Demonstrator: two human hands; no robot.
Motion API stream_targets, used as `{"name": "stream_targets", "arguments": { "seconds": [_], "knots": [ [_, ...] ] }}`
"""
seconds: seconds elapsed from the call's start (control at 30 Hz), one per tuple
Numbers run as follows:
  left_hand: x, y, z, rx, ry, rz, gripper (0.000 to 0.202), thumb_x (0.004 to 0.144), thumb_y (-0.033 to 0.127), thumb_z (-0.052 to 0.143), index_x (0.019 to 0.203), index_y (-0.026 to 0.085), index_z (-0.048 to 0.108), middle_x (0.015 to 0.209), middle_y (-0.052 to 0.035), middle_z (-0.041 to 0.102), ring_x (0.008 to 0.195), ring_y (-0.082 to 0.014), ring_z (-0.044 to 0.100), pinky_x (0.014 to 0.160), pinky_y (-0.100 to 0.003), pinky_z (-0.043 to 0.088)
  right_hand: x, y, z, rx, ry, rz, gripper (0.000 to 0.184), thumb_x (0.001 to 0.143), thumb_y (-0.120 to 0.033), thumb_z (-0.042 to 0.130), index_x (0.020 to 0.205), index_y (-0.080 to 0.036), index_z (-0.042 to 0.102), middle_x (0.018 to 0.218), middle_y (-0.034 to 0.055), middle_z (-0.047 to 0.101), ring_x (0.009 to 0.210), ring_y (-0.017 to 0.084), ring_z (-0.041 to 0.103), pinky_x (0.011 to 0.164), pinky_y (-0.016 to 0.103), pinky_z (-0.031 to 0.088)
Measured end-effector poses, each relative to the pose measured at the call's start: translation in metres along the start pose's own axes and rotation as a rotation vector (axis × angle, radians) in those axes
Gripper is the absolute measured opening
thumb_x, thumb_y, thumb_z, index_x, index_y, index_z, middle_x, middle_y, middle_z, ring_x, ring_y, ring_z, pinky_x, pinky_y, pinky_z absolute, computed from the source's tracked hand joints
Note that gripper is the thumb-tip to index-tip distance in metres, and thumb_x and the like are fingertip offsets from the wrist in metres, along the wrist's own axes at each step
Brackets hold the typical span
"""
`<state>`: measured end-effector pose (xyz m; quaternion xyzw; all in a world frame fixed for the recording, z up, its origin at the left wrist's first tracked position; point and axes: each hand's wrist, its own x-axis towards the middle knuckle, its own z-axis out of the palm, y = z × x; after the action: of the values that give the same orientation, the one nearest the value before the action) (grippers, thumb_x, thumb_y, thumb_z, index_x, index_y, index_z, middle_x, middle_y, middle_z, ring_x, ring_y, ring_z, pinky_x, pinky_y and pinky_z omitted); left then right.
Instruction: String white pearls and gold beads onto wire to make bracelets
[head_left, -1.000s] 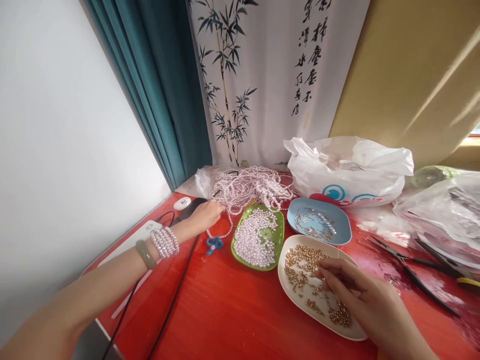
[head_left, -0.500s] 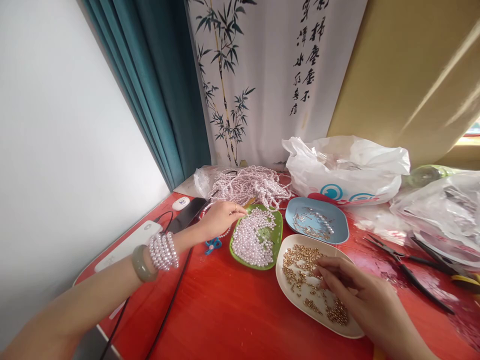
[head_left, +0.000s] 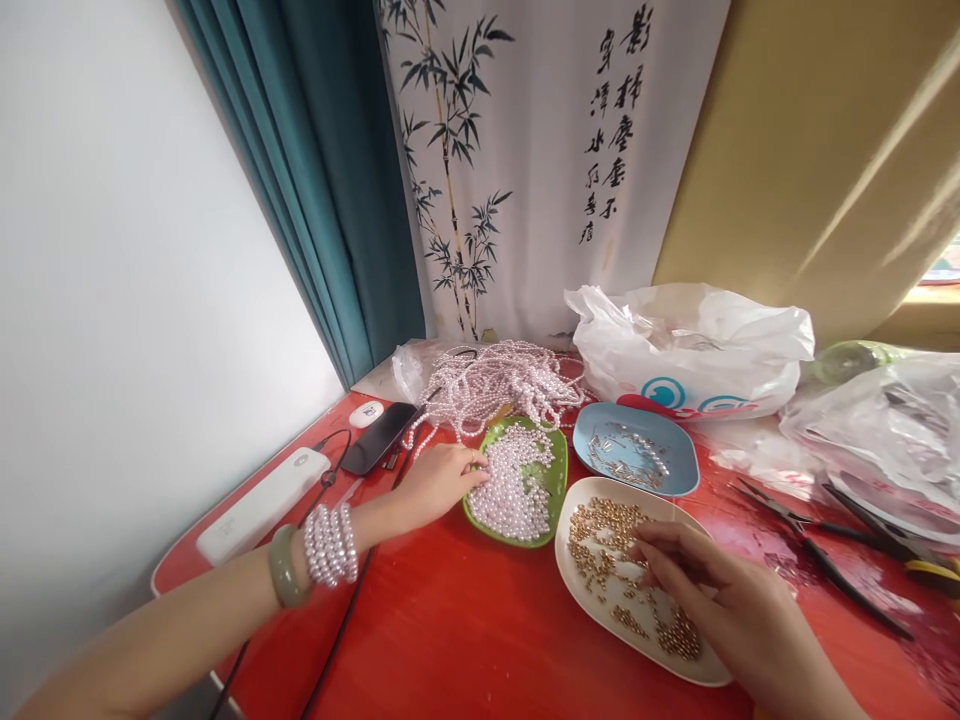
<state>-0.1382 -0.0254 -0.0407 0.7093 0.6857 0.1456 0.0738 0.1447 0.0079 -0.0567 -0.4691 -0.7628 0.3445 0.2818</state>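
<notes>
My left hand [head_left: 442, 483] reaches over the left rim of a green tray [head_left: 560, 470], its fingertips drawn together among loose pale pink pearl beads [head_left: 514, 495]. Whether a bead sits between those fingers is hidden. Several pearl strands [head_left: 330, 545] and a jade-coloured bangle circle that wrist. At the right, my right hand [head_left: 705, 580] hovers over a cream tray [head_left: 566, 575] of small gold beads [head_left: 611, 525]. Its thumb and forefinger are pinched together, and anything between them is too small to name.
Behind the green tray lies a heap of pearl strings [head_left: 502, 380]. A blue tray [head_left: 682, 460] holds small metal pieces. Pliers [head_left: 810, 545] and plastic bags [head_left: 690, 350] are at the right. A white power bank [head_left: 262, 505], a black phone [head_left: 380, 438] and cables lie left.
My left hand has moved down from the green tray's upper left rim into the pearl beads. The blue ornament beneath it no longer shows. My right hand stays pinched over the gold beads.
</notes>
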Motion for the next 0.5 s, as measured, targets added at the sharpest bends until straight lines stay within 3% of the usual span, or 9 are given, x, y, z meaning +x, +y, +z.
{"name": "stream_targets", "arguments": {
  "seconds": [0.23,0.5],
  "knots": [
    [-0.01,-0.001,0.005,0.064,-0.02,0.034,0.028,0.086,0.02,0.038,0.094,0.018,0.064,0.083,-0.0061,0.062,0.078,-0.0167,0.058,0.071,-0.026,0.042,0.001,0.005,0.001,0.018,-0.016,-0.011,0.026,0.074,-0.044,0.049,0.084,-0.024,0.063,0.077,0.0028,0.072,0.065,0.021,0.068,0.056,0.028,0.056],
    [-0.045,-0.005,-0.015,0.061,-0.156,0.054,0.03,0.086,0.021,0.036,0.1,0.02,0.062,0.083,-0.0043,0.06,0.078,-0.0159,0.057,0.069,-0.024,0.041,0.0,0.001,0.001,0.022,0.0,-0.053,0.022,0.075,-0.041,0.048,0.082,-0.025,0.061,0.075,0.002,0.072,0.063,0.021,0.067,0.058,0.03,0.055]
  ]
}}
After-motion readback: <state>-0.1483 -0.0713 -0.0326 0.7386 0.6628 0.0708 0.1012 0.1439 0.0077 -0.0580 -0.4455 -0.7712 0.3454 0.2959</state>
